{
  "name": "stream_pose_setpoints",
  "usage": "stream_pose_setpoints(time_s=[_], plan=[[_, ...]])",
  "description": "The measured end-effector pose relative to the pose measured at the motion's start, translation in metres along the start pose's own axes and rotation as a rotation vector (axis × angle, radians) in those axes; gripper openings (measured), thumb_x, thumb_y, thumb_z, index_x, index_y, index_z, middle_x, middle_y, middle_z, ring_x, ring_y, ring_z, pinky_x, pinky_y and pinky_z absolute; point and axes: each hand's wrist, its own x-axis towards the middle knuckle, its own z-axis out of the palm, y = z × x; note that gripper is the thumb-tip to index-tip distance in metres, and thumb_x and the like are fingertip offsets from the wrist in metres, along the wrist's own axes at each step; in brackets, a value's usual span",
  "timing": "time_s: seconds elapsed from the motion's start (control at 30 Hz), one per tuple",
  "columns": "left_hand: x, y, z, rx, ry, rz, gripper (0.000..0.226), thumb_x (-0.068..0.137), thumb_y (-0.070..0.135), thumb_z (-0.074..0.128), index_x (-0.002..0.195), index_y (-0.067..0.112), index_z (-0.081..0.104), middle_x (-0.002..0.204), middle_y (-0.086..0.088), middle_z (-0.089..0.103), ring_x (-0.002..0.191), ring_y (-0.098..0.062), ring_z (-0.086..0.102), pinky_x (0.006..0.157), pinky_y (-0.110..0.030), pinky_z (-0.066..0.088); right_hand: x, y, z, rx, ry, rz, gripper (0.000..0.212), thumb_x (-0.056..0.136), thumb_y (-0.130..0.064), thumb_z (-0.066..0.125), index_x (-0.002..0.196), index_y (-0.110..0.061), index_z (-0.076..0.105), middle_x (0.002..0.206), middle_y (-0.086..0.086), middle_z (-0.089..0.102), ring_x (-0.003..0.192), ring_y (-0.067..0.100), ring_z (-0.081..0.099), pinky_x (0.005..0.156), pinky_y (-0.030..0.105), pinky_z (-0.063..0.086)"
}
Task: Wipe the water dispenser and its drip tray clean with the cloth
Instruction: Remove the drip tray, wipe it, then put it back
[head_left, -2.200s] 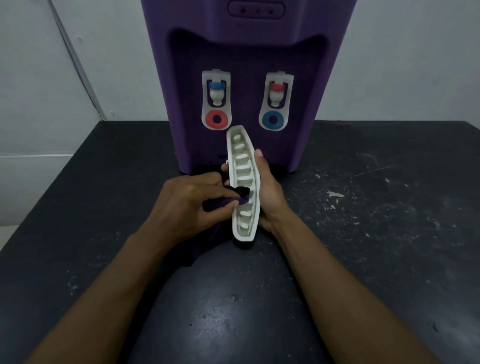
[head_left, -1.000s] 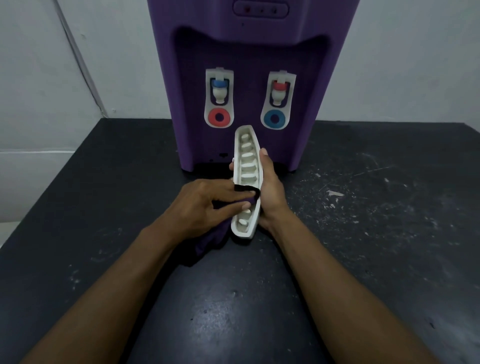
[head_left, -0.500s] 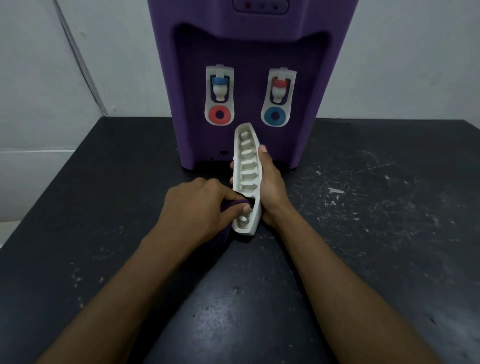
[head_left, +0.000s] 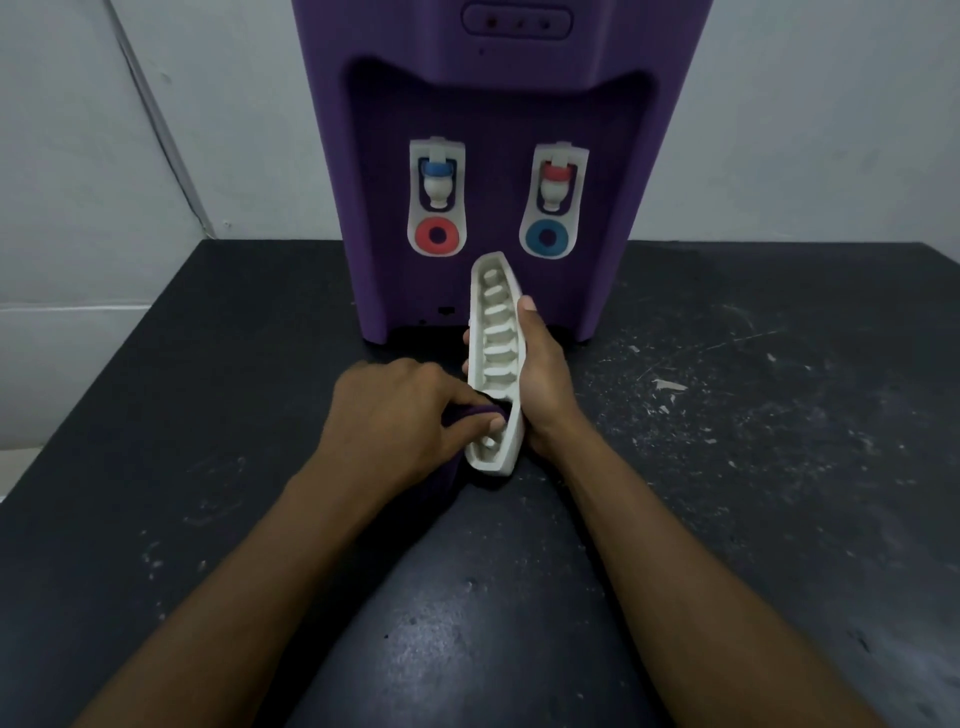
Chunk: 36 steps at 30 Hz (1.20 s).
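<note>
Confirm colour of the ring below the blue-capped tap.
Red ring with a dark centre, under the blue-capped tap; clearest in the head view.

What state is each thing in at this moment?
drip tray, detached, held on edge, grid facing left.
cloth, bunched, pressed into the tray's lower slots.
left hand, grips the cloth.
right hand, grips the drip tray from behind.
water dispenser, upright on the table, no tray fitted.
table, scuffed with pale specks.
</note>
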Motion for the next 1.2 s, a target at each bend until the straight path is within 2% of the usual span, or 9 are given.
stream_pose_setpoints(time_s=[0.07, 0.13, 0.27, 0.37, 0.5, 0.6, 0.8, 1.03, 1.2], plan=[[-0.003, 0.005, -0.001, 0.025, 0.056, -0.007, 0.019, 0.08, 0.064, 0.068, 0.091, 0.051, 0.077, 0.061, 0.012, 0.065, 0.05, -0.006, 0.039, 0.049, -0.019, 0.018, 0.0, 0.003, 0.0, -0.019, 0.037, -0.023, 0.056, 0.105, -0.056, 0.043, 0.13, -0.011, 0.065, 0.119, 0.017, 0.074, 0.111, 0.034, 0.071, 0.1, 0.053, 0.056], [-0.004, 0.005, 0.002, -0.07, -0.008, -0.056, 0.018, 0.085, 0.063, 0.065, 0.099, 0.054, 0.074, 0.071, 0.013, 0.069, 0.059, -0.007, 0.054, 0.05, -0.024, 0.028, -0.002, 0.003, 0.001, -0.008, 0.066, -0.021, 0.057, 0.104, -0.058, 0.042, 0.131, -0.013, 0.065, 0.121, 0.014, 0.074, 0.114, 0.033, 0.07, 0.103, 0.054, 0.054], [0.002, -0.003, 0.011, -0.364, -0.174, -0.099, 0.016, 0.09, 0.053, 0.067, 0.105, 0.054, 0.073, 0.091, 0.022, 0.076, 0.081, -0.002, 0.067, 0.069, -0.033, 0.053, -0.004, -0.001, 0.002, 0.1, 0.052, 0.045, 0.067, 0.104, -0.06, 0.041, 0.127, -0.001, 0.065, 0.098, 0.009, 0.075, 0.084, 0.023, 0.073, 0.074, 0.038, 0.059], [0.002, -0.008, 0.021, -0.564, -0.175, -0.063, 0.017, 0.091, 0.043, 0.073, 0.107, 0.044, 0.077, 0.089, 0.026, 0.074, 0.081, 0.001, 0.069, 0.075, -0.039, 0.056, -0.003, -0.002, 0.001, 0.19, -0.022, 0.071, 0.064, 0.104, -0.06, 0.039, 0.106, -0.006, 0.072, 0.084, 0.006, 0.071, 0.068, 0.017, 0.066, 0.061, 0.033, 0.055], [0.002, -0.017, 0.031, -0.619, -0.136, 0.031, 0.023, 0.093, 0.038, 0.072, 0.115, 0.034, 0.077, 0.089, 0.036, 0.066, 0.084, 0.008, 0.066, 0.074, -0.03, 0.056, -0.004, -0.005, 0.0, 0.249, -0.087, 0.091, 0.064, 0.104, -0.061, 0.039, 0.093, -0.011, 0.076, 0.079, 0.007, 0.068, 0.064, 0.017, 0.064, 0.056, 0.031, 0.054], [0.002, -0.019, 0.032, -0.606, -0.142, 0.088, 0.028, 0.093, 0.043, 0.068, 0.119, 0.034, 0.075, 0.088, 0.043, 0.061, 0.082, 0.015, 0.062, 0.072, -0.017, 0.048, -0.002, -0.005, -0.003, 0.233, -0.094, 0.077, 0.063, 0.104, -0.06, 0.038, 0.099, -0.007, 0.072, 0.078, 0.007, 0.067, 0.064, 0.017, 0.064, 0.057, 0.031, 0.055], [0.003, -0.022, 0.025, -0.544, -0.127, 0.185, 0.028, 0.09, 0.045, 0.072, 0.118, 0.039, 0.074, 0.071, 0.028, 0.056, 0.063, 0.002, 0.054, 0.056, -0.036, 0.049, 0.0, -0.004, -0.006, 0.221, -0.1, 0.073, 0.063, 0.105, -0.06, 0.036, 0.097, -0.009, 0.072, 0.078, 0.007, 0.067, 0.064, 0.017, 0.063, 0.057, 0.03, 0.053], [0.002, -0.016, 0.006, -0.377, -0.24, 0.094, 0.025, 0.085, 0.061, 0.067, 0.108, 0.054, 0.073, 0.092, 0.029, 0.071, 0.082, 0.001, 0.066, 0.069, -0.034, 0.053, 0.002, -0.002, -0.01, 0.181, -0.077, 0.09, 0.067, 0.103, -0.064, 0.038, 0.106, -0.005, 0.069, 0.079, 0.007, 0.068, 0.067, 0.017, 0.066, 0.061, 0.032, 0.054], [-0.003, 0.011, -0.001, 0.118, -0.129, 0.052, 0.034, 0.087, 0.074, 0.048, 0.11, 0.059, 0.068, 0.088, 0.013, 0.072, 0.078, -0.01, 0.066, 0.051, -0.026, 0.025, 0.004, -0.003, -0.01, 0.027, 0.042, 0.008, 0.08, 0.09, -0.069, 0.046, 0.137, -0.005, 0.061, 0.117, 0.013, 0.073, 0.107, 0.03, 0.07, 0.1, 0.051, 0.054]])
